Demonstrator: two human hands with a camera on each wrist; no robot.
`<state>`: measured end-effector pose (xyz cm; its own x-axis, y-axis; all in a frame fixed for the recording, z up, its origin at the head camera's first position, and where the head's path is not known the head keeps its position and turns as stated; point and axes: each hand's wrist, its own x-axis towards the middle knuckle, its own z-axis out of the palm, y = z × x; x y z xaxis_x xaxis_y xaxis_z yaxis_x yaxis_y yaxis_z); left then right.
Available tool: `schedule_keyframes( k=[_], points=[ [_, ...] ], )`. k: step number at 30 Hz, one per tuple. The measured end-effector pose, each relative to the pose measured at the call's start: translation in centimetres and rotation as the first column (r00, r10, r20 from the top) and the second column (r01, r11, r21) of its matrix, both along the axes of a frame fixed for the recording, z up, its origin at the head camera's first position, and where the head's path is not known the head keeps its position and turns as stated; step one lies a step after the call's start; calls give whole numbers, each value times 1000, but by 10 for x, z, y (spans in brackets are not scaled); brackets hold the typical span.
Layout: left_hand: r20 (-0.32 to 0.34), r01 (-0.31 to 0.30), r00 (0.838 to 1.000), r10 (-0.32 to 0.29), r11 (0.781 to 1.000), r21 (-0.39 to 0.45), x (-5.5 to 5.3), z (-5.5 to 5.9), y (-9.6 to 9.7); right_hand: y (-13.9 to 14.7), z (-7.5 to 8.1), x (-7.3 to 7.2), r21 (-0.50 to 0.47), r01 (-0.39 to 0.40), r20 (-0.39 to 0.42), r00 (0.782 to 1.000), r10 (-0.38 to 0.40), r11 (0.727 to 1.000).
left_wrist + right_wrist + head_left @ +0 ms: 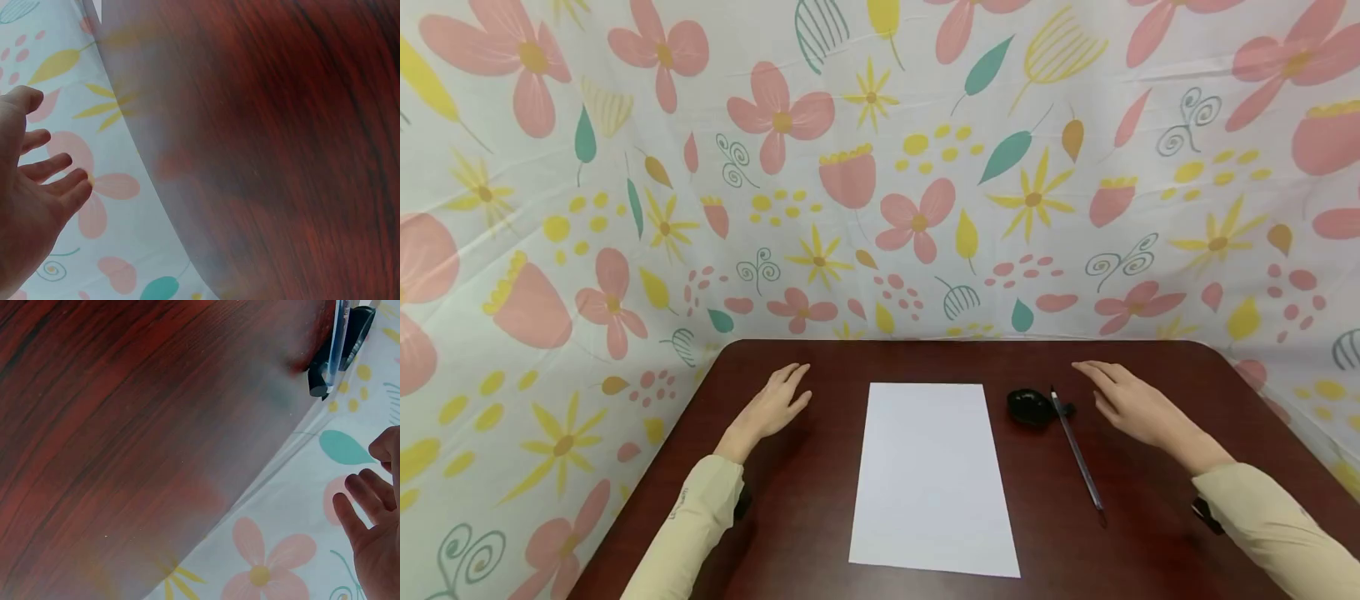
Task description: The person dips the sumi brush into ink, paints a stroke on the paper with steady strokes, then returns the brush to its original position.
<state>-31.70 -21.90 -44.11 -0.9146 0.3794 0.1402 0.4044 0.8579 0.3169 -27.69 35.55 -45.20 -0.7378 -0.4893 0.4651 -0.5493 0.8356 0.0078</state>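
Observation:
In the head view my left hand (769,406) is held over the left part of the table, fingers loosely extended and nothing in them. My right hand (1131,406) is held likewise over the right part, also bare. Nearest to it lies a slim pen (1078,457) with a see-through barrel, its upper end propped on a glossy black rounded object (1028,407) with a small stub at its side. A blank white sheet of paper (931,479) lies flat between the hands. The right wrist view shows the pen (339,339) across the black object (359,328).
The dark red wood-grain table (805,517) has rounded far corners. A white cloth with printed flowers (880,167) hangs behind it and along its sides. Dark straps show at both cuffs of the light sleeves (696,517).

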Motion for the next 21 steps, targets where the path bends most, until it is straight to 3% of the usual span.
schedule_keyframes(
  k=[6,21],
  points=[
    [23,19,1000,-20,999,34,2,3,3,-2,4,1,24,-43,-56,997,44,999],
    [68,92,992,-104,982,163,13,4,11,-7,6,7,56,-143,-98,984,148,988]
  ],
)
